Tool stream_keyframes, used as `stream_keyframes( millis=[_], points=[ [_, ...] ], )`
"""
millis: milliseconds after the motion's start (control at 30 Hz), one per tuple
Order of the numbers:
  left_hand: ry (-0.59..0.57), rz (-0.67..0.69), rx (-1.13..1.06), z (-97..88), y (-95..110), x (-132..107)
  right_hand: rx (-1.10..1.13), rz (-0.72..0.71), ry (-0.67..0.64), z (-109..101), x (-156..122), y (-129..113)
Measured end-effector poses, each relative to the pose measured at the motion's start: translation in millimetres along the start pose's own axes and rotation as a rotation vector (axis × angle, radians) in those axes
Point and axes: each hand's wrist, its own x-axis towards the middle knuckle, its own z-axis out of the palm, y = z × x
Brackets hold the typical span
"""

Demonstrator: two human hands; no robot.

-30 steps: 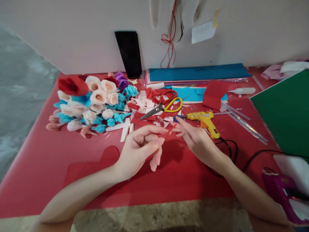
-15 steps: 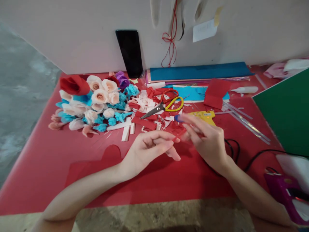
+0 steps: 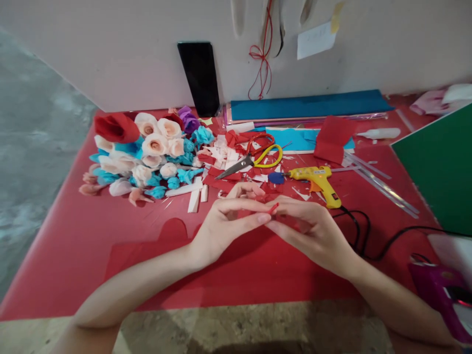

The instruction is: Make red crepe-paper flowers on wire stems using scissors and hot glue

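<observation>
Above the front half of the table, my left hand (image 3: 221, 223) pinches a small, narrow piece of red paper (image 3: 273, 208) between thumb and forefinger. From the other side my right hand (image 3: 319, 228) closes on the same piece, its thumb and fingertips meeting those of the left. Only a short end of the paper shows; the fingers cover the rest. Just beyond the hands lies a yellow glue gun (image 3: 313, 174) with a blue piece at its nozzle. Scissors (image 3: 250, 160) with red and yellow handles rest on paper scraps.
Paper flowers (image 3: 151, 147) in white, blue, red and purple are heaped at the left. A dark phone (image 3: 200, 78) leans against the wall. Blue crepe paper (image 3: 306, 104), glue sticks (image 3: 383, 187) and a white bottle (image 3: 381, 133) lie behind. A black cable (image 3: 391, 241) crosses the right side.
My right hand has come down and left, away from the glue gun, to the red paper in my left hand. The glue gun now shows uncovered.
</observation>
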Motion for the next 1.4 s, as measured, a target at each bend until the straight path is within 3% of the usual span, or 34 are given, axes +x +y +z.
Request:
stream_keyframes(
  millis=[200, 367, 500, 667, 1400],
  points=[
    [-0.031, 0.057, 0.079, -2.8, 6.7, 2.1, 0.166, 0.131, 0.007, 0.9, -3.2, -2.2],
    [-0.010, 0.265, 0.345, -8.9, 16.5, 1.8, 0.303, 0.222, -0.017, -1.8, -4.6, -9.2],
    [0.028, 0.367, 0.494, -9.5, 23.1, 1.7, 0.327, 0.250, -0.027, -1.0, -5.1, -7.3],
    [0.030, 0.446, 0.530, -8.7, 25.2, 1.4, 0.316, 0.229, -0.023, 0.9, -6.7, -4.2],
    [0.027, 0.465, 0.573, -10.3, 24.2, 1.7, 0.039, 0.157, 0.042, 3.9, -4.3, -8.9]
  ],
)
